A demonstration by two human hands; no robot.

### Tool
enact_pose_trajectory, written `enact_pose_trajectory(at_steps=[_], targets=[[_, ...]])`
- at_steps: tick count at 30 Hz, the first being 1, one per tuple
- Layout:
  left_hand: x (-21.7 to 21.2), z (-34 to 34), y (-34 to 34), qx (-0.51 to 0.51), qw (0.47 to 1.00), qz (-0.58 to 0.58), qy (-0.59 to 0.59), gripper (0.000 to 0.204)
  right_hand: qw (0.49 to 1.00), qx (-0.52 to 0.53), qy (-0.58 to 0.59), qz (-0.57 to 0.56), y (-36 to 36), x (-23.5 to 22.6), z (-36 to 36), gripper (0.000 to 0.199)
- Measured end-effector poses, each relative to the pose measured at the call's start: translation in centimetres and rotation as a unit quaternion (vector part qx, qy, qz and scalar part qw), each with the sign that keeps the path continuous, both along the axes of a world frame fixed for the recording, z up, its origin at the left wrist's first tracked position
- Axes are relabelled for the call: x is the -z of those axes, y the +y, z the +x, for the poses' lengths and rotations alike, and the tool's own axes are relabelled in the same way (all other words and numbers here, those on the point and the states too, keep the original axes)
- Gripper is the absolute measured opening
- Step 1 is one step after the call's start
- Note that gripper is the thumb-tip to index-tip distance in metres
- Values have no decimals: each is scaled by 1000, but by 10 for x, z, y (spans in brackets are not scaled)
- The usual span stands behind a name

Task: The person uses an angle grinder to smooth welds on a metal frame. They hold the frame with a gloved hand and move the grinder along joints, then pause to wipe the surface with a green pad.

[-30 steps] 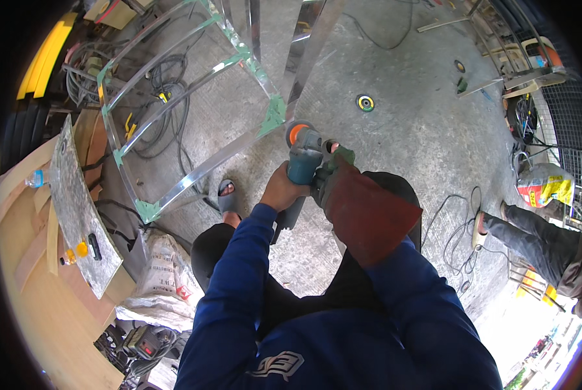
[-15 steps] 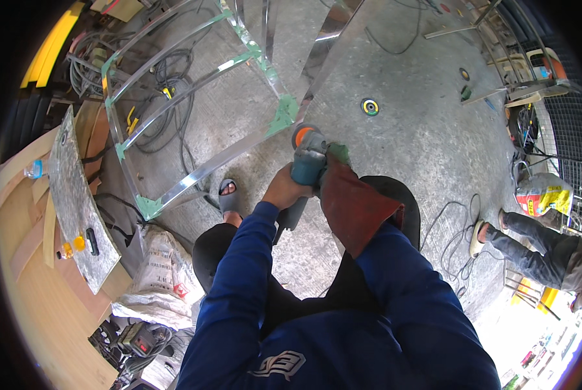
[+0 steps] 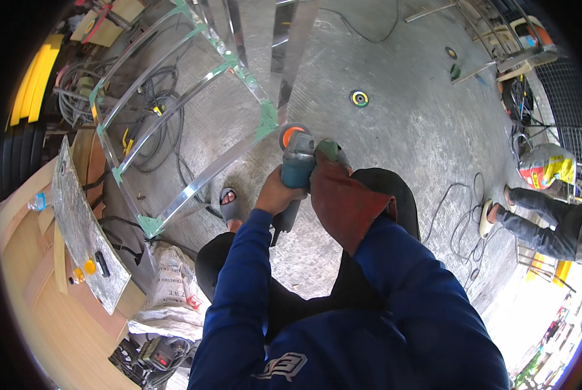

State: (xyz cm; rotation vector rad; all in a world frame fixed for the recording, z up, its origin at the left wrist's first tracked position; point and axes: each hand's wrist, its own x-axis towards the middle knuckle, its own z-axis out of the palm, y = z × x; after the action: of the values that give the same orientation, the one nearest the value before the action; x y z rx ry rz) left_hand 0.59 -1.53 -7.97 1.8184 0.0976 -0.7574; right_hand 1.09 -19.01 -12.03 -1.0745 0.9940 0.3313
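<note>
Both my hands hold a teal angle grinder with an orange-centred disc at its head. My bare left hand is wrapped round the grinder's body. In a red and green work glove, my right hand grips it from the right side, its fingers mostly hidden by the glove. Just beyond the disc is the near corner of a shiny metal frame, with green tape on its joints. The disc is close to that corner; whether it touches, I cannot tell.
Coiled cables lie inside and behind the frame. A spare round disc rests on the concrete floor. At left stand a leaning board and a white sack. Another person's legs are at right, near a cable.
The view has shifted slightly, and the frame sits a little further left in it. Both hands still grip the grinder, its disc staying by the frame's corner.
</note>
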Motion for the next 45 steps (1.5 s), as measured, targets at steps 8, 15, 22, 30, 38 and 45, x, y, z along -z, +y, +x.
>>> enact_pose_trajectory(at_steps=[8, 15, 22, 30, 38, 45], targets=[[-10, 1, 0, -4, 1000, -8, -4, 69, 997, 6, -33, 63, -15, 71, -12, 31], [-10, 1, 1, 2, 1000, -4, -6, 67, 886, -148, -94, 430, -42, 120, 7, 28], [-12, 2, 1, 13, 999, -5, -33, 67, 960, -86, 88, -251, 11, 15, -3, 60], [-7, 3, 2, -2, 999, -36, -3, 68, 900, -326, -3, -289, -12, -30, 4, 33], [1, 5, 1, 1, 999, -42, 34, 71, 746, -415, 3, -520, -6, 30, -9, 51], [-6, 5, -2, -3, 999, -35, 20, 70, 854, -277, -14, -439, -8, 55, -7, 48]])
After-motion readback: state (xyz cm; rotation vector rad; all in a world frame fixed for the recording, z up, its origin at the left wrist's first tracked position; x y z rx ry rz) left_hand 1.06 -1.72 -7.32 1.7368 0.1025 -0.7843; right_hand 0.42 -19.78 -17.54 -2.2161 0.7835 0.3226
